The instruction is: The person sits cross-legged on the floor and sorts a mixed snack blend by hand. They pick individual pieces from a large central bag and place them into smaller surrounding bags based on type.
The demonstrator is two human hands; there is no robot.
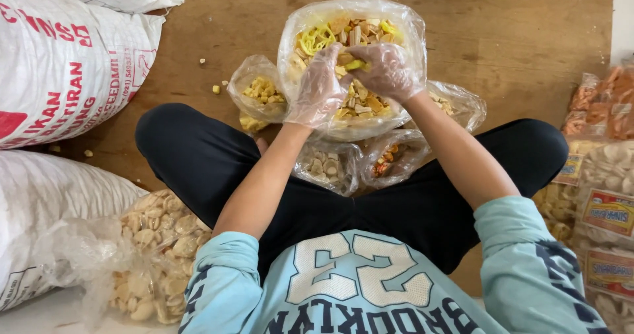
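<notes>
The person sits cross-legged on a wooden floor (528,37), both hands in thin clear plastic gloves and sunk into a large open plastic bag of mixed crackers (350,37) just in front of the knees. The left hand (318,86) lies spread on the crackers, its grip loose and grasping nothing that shows. The right hand (386,70) is bunched, fingertips pinching a yellow cracker piece (354,64) at the middle of the bag, touching the left hand's fingers. Four smaller bags of snacks (261,93) crowd against the big bag's near side. White woven sacks (59,63) stand at the left; packed snack packets (607,208) lie at the right.
</notes>
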